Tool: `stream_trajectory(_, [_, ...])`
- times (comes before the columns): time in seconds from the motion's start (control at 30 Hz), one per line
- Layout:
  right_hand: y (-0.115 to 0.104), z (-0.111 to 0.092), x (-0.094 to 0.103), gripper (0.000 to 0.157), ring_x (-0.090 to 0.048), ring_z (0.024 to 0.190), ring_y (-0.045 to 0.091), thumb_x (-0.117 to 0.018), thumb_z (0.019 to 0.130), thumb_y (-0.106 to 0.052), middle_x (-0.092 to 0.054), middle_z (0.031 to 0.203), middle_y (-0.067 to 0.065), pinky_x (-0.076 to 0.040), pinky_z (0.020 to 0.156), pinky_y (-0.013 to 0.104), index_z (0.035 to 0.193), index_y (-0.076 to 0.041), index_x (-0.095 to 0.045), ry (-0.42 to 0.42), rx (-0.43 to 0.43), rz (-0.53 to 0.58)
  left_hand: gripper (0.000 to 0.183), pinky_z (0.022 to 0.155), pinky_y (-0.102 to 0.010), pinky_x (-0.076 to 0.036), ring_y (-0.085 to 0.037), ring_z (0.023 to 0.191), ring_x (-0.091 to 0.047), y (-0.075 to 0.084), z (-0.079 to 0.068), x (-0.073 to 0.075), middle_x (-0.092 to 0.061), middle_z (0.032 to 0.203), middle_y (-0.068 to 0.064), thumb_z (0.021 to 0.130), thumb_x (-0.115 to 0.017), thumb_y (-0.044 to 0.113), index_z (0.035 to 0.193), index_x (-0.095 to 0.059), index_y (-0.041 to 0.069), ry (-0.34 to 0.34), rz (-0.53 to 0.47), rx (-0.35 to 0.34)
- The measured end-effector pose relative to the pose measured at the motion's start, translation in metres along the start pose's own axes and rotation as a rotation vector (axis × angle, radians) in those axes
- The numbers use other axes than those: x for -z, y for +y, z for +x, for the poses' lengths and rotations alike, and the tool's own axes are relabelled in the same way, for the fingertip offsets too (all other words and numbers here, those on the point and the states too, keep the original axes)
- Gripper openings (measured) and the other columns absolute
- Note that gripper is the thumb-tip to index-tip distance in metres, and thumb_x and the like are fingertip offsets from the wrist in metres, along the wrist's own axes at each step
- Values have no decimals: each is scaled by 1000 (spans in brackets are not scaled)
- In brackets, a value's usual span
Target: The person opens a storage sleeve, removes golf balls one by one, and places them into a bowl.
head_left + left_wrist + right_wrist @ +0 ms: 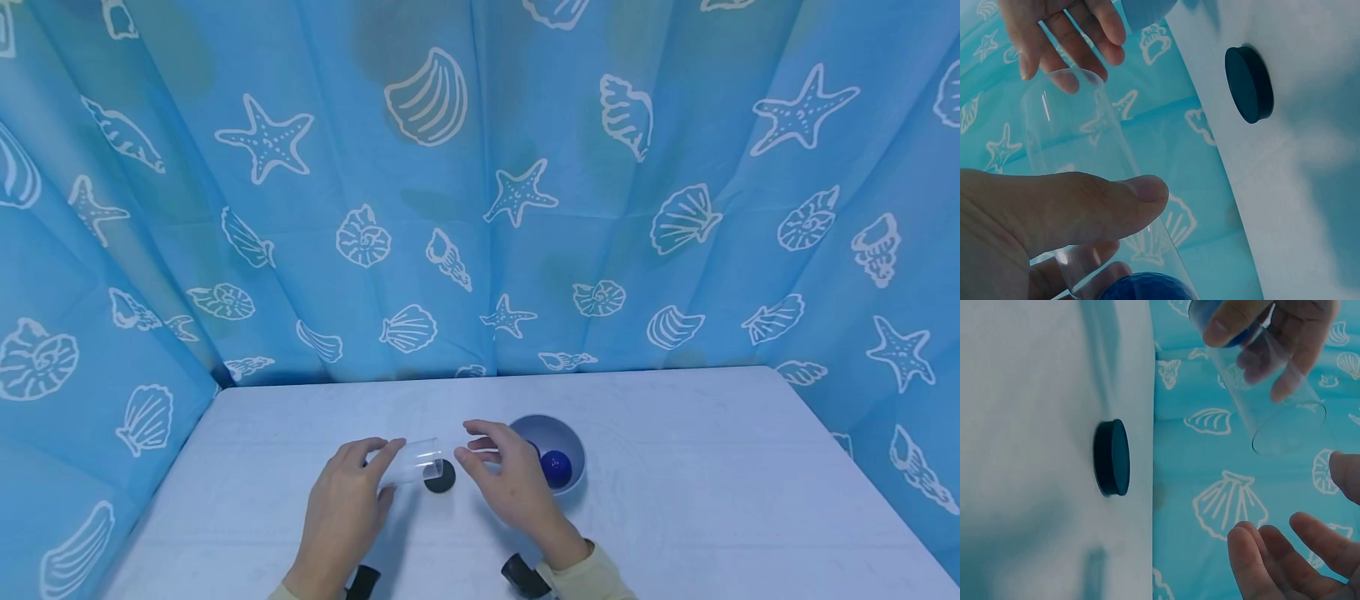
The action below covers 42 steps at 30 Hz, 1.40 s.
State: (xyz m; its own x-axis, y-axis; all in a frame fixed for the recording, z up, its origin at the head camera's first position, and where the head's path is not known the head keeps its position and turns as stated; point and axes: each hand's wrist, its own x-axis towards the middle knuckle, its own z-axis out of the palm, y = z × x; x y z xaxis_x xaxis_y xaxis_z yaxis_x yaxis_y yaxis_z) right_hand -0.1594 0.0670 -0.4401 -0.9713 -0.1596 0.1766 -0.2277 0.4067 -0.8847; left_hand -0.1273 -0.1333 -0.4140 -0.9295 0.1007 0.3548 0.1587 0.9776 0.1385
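Observation:
My left hand grips a clear plastic cylinder that lies tilted nearly on its side, its open mouth toward the right. A dimpled blue ball sits inside at the end by my left palm. Just off the mouth, my right hand hovers with loosely bent fingers and nothing in them. Below the cylinder's mouth a black round lid rests on the table. Behind my right hand stands a grey-blue bowl with a dark blue ball and part of another showing; my hand hides some of it.
A white-covered table spreads under both hands. Blue curtains with white shell and starfish prints hang along its back and sides. Black wrist-camera pieces show below the wrists.

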Motion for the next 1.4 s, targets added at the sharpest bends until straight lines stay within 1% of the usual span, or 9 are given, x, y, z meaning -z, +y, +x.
stream_trajectory(0.2, [1,-2,-4,48,-65,112,17,-62,99,-45,-63,131,4,-56,94,31,136,-15,-59,-42,-13,35,61,99,-49,-53,-31,113,-62,2,1,0,-67,120,-12,70,-92,9,126,-70,18,-14,3,4])
stream_trajectory(0.33, [2,-2,-7,48,-64,114,17,-62,99,-44,-63,133,6,-55,96,29,137,-15,-59,-72,-17,99,61,99,-49,-53,-31,113,-62,2,0,-1,-67,119,-11,70,-92,9,126,-70,19,-13,10,-2])
stream_trajectory(0.43, [1,-2,-9,49,-63,116,18,-62,99,-44,-62,134,9,-54,97,29,137,-14,-59,-96,-30,158,61,99,-49,-53,-30,113,-63,1,0,-2,-67,119,-11,69,-93,9,125,-71,19,-2,11,-20])
stream_trajectory(0.53, [-1,-3,-10,49,-63,117,19,-62,99,-43,-62,135,11,-54,97,29,138,-14,-59,-109,-41,194,60,98,-48,-54,-30,111,-63,0,-1,-3,-67,117,-10,68,-93,8,123,-72,18,10,10,-35])
stream_trajectory(0.67, [-1,-3,-12,49,-63,117,18,-63,98,-43,-63,134,10,-54,97,29,138,-15,-59,-117,-54,198,60,97,-48,-54,-30,110,-63,-1,-1,-4,-68,116,-10,67,-94,8,122,-72,19,17,6,-44])
stream_trajectory(0.9, [-1,-4,-13,45,-64,116,18,-65,99,-37,-64,131,11,-55,95,27,138,-16,-59,-137,-65,200,60,97,-49,-54,-30,110,-63,-1,0,-3,-68,116,-10,67,-94,9,122,-72,18,18,10,-61])
stream_trajectory(1.2, [0,-2,-14,44,-64,115,19,-65,98,-40,-66,130,9,-56,94,29,135,-16,-61,-167,-91,216,59,96,-48,-54,-30,110,-63,-1,1,-2,-67,116,-10,67,-93,8,122,-73,18,23,13,-71])
stream_trajectory(1.4, [0,-1,-14,43,-63,117,21,-66,99,-33,-66,128,8,-55,96,31,136,-11,-61,-183,-108,237,59,98,-49,-53,-31,112,-63,-2,1,0,-67,117,-11,67,-93,6,121,-73,19,29,27,-86])
